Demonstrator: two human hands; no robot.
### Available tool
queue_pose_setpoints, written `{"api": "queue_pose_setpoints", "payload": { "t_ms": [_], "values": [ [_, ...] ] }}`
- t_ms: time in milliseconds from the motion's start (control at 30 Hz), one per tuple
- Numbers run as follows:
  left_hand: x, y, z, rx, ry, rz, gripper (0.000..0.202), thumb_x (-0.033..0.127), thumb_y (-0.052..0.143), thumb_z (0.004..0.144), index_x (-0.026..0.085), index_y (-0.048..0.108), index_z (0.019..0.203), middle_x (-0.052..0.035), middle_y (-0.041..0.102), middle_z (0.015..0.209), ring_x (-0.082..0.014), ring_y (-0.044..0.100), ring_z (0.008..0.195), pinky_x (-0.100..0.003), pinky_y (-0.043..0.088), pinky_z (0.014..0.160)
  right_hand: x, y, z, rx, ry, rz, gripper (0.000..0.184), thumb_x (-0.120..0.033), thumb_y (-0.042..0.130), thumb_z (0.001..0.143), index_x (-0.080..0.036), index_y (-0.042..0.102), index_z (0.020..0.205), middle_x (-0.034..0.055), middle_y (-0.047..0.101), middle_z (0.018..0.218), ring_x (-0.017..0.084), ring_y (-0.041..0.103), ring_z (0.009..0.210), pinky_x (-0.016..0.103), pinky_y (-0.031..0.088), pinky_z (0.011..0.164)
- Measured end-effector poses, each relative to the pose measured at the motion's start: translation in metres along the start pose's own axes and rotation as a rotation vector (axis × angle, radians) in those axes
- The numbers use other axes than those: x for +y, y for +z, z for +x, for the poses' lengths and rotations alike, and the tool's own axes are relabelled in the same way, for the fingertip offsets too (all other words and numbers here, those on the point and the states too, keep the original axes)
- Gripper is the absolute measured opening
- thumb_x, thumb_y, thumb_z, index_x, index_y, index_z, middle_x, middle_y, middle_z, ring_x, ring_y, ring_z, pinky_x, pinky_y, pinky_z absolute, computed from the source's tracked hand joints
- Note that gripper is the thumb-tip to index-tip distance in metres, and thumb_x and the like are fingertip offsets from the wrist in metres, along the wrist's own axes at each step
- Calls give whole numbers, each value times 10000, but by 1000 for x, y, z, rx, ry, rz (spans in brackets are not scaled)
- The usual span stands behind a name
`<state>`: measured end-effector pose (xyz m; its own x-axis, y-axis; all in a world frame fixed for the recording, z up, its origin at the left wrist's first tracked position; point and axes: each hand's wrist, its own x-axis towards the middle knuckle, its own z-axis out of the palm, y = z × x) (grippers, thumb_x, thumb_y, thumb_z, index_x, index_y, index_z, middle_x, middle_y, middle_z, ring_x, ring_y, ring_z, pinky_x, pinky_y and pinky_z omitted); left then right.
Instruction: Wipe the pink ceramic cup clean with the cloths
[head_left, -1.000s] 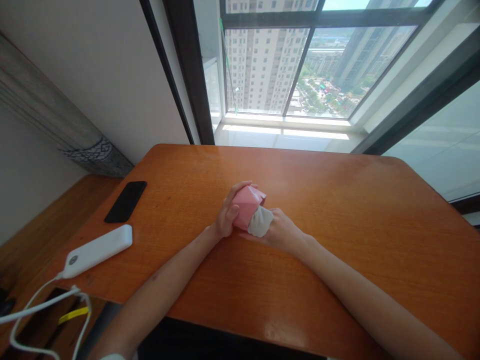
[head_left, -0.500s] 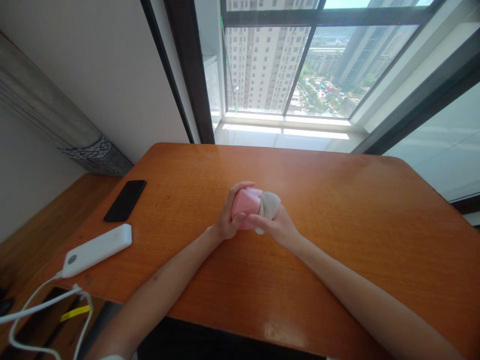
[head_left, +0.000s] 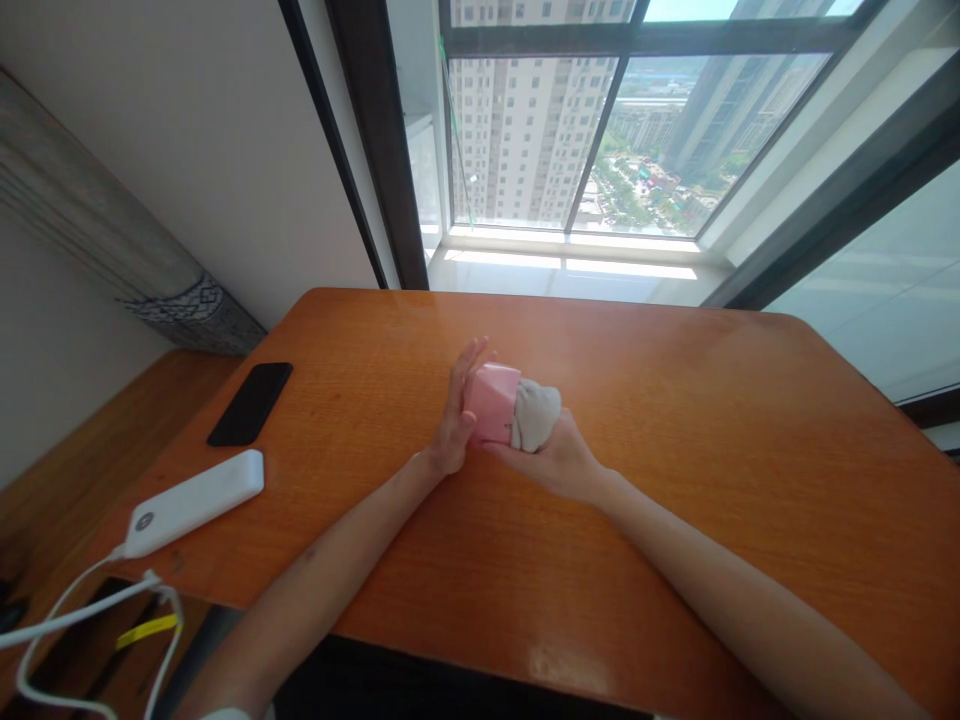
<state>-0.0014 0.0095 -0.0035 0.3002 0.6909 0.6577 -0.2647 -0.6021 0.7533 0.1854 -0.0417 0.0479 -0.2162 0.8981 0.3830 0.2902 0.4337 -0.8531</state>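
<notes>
A small, glossy pink box-like object is held above the middle of the wooden table; its exact kind is unclear. Bunched against its right side is a light grey cloth. My left hand rests along the pink object's left side, fingers stretched up and away from it, thumb near its front face. From the right, my right hand grips the cloth, its thumb reaching under the near edge of the pink object. The cloth and the object hide most of the right fingers.
A black phone lies on the table's left side. Nearer to me is a white power bank with a white cable running off the left edge. Beyond the table's far edge stand a window and its sill.
My left fingers have loosened from around the pink object and straightened. The pink object has turned and risen slightly in view. My right thumb has slid lower, below the cloth.
</notes>
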Motion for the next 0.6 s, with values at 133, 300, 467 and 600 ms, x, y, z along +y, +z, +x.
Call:
{"api": "queue_pose_setpoints", "payload": {
  "t_ms": [133,300,467,600],
  "values": [
    [4,0,1,-31,115,159,861,734,624,1013,335,355,1727,-123,320,1824,-424,358,1659,-662,282,1370,-14,11,0,90,359,446,438,-568,893,861,-227,734,1084,35,748,965,211,666,831,337,581,748],
    [8,1,-1,26,4,61,721,718,554,1038,237,538,1574,-150,569,1596,-372,578,1431,-583,434,1273,-9,17,-7,71,260,291,586,-630,927,801,-233,735,1188,63,758,1044,251,687,900,381,601,803],
    [11,3,-1,26,-178,-136,717,721,547,1013,193,599,1495,-155,664,1449,-329,698,1189,-515,557,1095,17,7,-11,-130,-277,-348,271,-487,863,919,-231,784,874,56,761,795,222,671,729,342,502,690],
    [9,4,1,32,-212,-147,722,731,544,1025,231,578,1544,-148,619,1562,-342,668,1308,-531,513,1187,25,-4,-6,-247,-418,-546,288,-275,730,996,-229,743,713,36,727,668,163,601,606,310,372,588]
  ]
}}
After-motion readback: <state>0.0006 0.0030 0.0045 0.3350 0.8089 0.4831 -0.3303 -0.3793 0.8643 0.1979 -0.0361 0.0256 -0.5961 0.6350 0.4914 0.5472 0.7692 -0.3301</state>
